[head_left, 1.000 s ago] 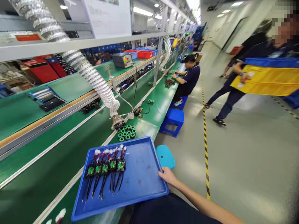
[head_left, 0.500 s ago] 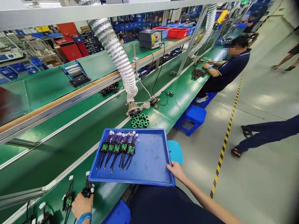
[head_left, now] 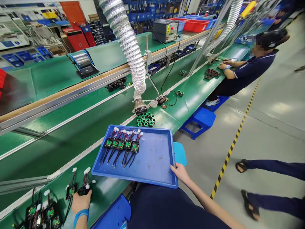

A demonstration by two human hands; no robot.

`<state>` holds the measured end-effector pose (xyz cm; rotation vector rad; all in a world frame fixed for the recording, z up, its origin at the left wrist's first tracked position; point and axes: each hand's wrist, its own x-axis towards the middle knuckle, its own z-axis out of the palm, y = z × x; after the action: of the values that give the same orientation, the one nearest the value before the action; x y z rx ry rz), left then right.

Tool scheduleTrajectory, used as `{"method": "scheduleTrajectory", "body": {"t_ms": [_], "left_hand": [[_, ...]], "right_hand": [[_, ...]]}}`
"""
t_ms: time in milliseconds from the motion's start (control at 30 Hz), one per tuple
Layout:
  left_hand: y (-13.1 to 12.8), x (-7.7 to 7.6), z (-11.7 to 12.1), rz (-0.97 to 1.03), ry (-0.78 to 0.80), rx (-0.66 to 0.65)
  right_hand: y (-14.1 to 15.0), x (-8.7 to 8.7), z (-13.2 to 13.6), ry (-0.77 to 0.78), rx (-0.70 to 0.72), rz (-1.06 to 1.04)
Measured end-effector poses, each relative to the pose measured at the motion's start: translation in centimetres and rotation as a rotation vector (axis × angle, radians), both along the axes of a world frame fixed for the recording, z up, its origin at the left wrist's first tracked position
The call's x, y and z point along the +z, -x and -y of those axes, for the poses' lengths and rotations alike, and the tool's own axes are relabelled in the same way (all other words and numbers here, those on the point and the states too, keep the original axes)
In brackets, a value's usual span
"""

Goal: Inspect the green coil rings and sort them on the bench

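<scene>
The left hand (head_left: 81, 201), seemingly mid-grasp, curls its fingers round a wired circuit module (head_left: 84, 190) at the bench (head_left: 103, 188), while the right hand (head_left: 181, 173) pinches the blue tray (head_left: 156, 156) by its edge; lifting would call for a firm grip.

Left hand (head_left: 81, 202) covers much of a black module (head_left: 83, 191); right hand (head_left: 180, 172) has fingers hidden beneath the blue tray (head_left: 156, 154)!

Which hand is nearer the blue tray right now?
Right. The right hand holds the blue tray by its right edge; the left hand is apart, beyond the tray's left end, at a black wired module.
</scene>
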<state>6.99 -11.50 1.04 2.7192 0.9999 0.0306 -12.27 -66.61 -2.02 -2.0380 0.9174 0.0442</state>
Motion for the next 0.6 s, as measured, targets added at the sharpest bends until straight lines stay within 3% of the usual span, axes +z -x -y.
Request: {"method": "scheduleTrajectory", "body": {"t_ms": [67,133,200,300,367,433,500,600], "left_hand": [[0.4,1.1,0.2,0.064,0.13,0.172],[0.5,2.5,1.0,0.202,0.16,0.301],[0.1,4.4,2.8,0.313,0.149,0.3],[-0.9,8.0,7.7,0.414,0.15,0.06],[-1.2,10.2,12.5,0.479,0.21,-0.183],[-1.1,11.4,18.1,0.423,0.315,-0.453],[-0.5,11.1,24.1,0.314,0.435,-0.712],[0.6,8.4,32.1,0.046,0.458,-0.961]], "right_hand": [[0.0,0.1,0.0,0.003,-0.005,0.011],[0.0,0.3,0.0,-0.003,-0.01,0.022],[0.0,0.4,-0.1,-0.012,-0.017,0.027],[0.0,0.3,-0.1,-0.029,-0.028,0.01],[0.1,0.3,-0.1,-0.046,-0.026,-0.01],[0.1,0.6,-0.3,-0.067,-0.015,-0.031],[0.1,1.2,-0.6,-0.084,-0.006,-0.053],[0.4,2.7,-1.3,-0.08,-0.014,-0.079]]}}
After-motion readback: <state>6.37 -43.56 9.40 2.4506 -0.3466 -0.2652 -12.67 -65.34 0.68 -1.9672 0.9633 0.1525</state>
